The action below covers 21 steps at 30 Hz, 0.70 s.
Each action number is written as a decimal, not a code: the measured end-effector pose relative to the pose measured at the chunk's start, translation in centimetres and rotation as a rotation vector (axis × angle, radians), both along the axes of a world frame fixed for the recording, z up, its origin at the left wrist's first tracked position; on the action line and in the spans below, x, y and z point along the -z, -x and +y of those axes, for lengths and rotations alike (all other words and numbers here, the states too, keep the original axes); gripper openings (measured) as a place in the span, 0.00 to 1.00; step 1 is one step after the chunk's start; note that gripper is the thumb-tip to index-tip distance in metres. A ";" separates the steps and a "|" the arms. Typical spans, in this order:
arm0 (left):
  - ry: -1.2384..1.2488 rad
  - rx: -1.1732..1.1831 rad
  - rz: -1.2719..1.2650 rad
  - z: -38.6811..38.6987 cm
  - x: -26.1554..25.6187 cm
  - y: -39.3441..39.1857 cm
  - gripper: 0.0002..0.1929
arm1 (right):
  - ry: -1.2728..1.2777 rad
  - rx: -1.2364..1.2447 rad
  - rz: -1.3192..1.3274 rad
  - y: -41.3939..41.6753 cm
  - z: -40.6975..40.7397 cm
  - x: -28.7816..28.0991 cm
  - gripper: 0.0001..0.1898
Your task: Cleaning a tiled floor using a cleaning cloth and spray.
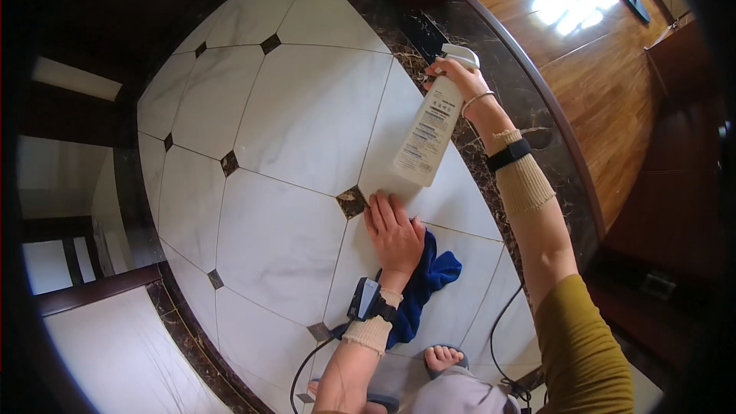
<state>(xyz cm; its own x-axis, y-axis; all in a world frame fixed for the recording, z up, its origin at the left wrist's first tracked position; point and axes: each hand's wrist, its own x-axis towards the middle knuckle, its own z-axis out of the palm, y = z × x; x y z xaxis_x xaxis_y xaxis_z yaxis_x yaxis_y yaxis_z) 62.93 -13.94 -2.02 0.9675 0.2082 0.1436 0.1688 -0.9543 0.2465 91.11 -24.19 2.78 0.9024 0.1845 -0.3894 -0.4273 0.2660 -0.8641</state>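
My right hand (458, 77) grips a white spray bottle (428, 132) by its neck, just under the white trigger head (462, 56). The bottle is tilted above the tiled floor, and its printed label faces me. Lower down, my left hand (395, 236) lies palm down with the fingers stretched out, close to a small dark inset tile (352, 202). A crumpled blue cloth (422, 299) is on the floor beside and partly under that hand and wrist. Whether the palm presses on the cloth or on the tile is hidden.
White marble-look tiles (299, 115) with dark insets spread ahead, bordered by dark marble (477, 29). Beyond a raised strip lies a wooden floor (598, 80). My slippered foot (444, 358) is near the cloth. Black cables (500, 322) hang beside my arms.
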 end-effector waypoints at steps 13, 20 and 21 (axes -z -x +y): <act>0.051 -0.001 -0.028 0.4 -0.3 0.2 0.31 | 0.064 0.114 0.017 7.7 -4.4 -0.5 0.21; 0.027 0.015 -0.053 0.3 -0.2 0.4 0.33 | 0.223 0.048 -0.192 16.6 -6.6 -5.9 0.23; 0.016 -0.001 -0.050 0.5 -0.3 0.4 0.33 | 0.210 0.033 -0.191 17.2 -6.2 -6.5 0.23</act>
